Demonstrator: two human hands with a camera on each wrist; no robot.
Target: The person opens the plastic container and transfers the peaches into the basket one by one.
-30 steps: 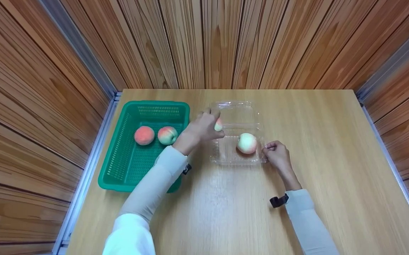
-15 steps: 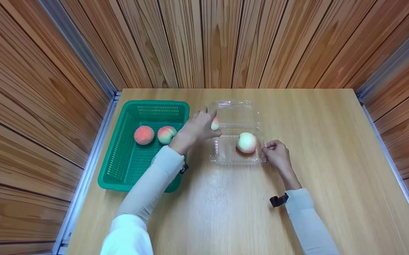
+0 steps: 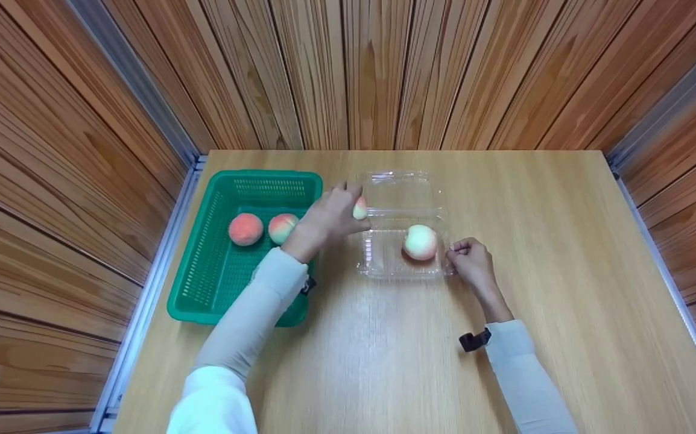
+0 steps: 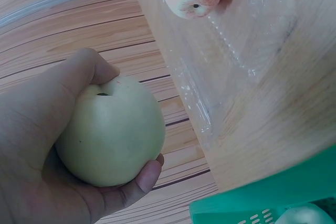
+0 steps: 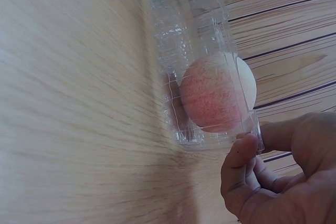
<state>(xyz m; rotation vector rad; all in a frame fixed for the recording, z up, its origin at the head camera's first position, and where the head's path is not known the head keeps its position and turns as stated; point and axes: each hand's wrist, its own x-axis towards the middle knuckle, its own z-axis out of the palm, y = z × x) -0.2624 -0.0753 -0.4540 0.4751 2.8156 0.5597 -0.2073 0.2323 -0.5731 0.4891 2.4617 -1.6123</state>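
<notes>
My left hand (image 3: 331,216) grips a pale peach (image 4: 113,132), thumb on one side and fingers curled round the other, between the green basket and the clear plastic box. The thumb and fingers of my right hand (image 3: 471,262) pinch the near right rim of that clear plastic box (image 3: 378,265), which lies with its lid folded back. One peach (image 3: 420,243) sits in the box's right half; its blushed side (image 5: 215,98) shows through the wall in the right wrist view. The held peach is mostly hidden behind my left hand in the head view.
A green basket (image 3: 194,301) stands on the left of the wooden table (image 3: 384,361). Inside it lie a red peach (image 3: 245,229) and a red-and-yellow peach (image 3: 282,228), partly behind my left wrist. Wood-panelled walls (image 3: 372,72) enclose the table at the back and sides.
My left hand has shifted slightly left, away from the box and towards the basket, with the peach still in its grip. My right hand stays at the box's rim.
</notes>
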